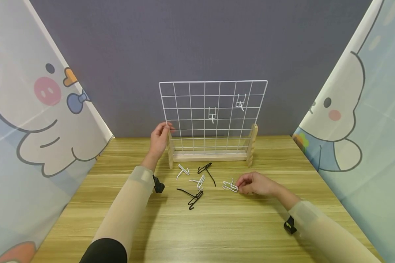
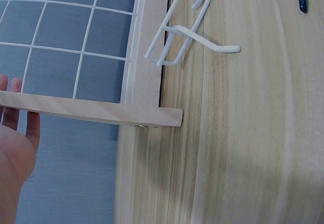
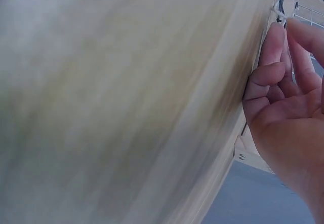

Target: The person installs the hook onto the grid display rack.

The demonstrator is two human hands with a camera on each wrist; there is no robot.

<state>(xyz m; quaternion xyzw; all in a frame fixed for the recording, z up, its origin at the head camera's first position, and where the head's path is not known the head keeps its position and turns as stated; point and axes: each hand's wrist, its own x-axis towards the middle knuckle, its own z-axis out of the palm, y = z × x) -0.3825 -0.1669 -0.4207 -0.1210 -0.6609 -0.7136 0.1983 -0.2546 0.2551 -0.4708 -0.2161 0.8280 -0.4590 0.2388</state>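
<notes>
A white wire grid panel (image 1: 214, 81) stands upright in a wooden base (image 1: 210, 157). My left hand (image 1: 159, 138) grips the base's left upright (image 2: 96, 111) near its top, at the edge of the grid; in the left wrist view fingers show beyond the wood. Low over the table, my right hand (image 1: 257, 183) pinches a white wire hook (image 1: 229, 187) by one end between thumb and fingertips. In the right wrist view that hook lies mostly behind the fingertips. Two white hooks hang on the grid, one near the middle (image 1: 212, 116) and one higher to the right (image 1: 240, 103).
On the wood-grain table (image 1: 217, 233), in front of the base, lie two white hooks, one farther left (image 1: 184, 170) and one nearer (image 1: 200, 182). Two black hooks lie beside them, one behind (image 1: 204, 168) and one in front (image 1: 196, 197). A grey wall (image 1: 135, 73) rises behind.
</notes>
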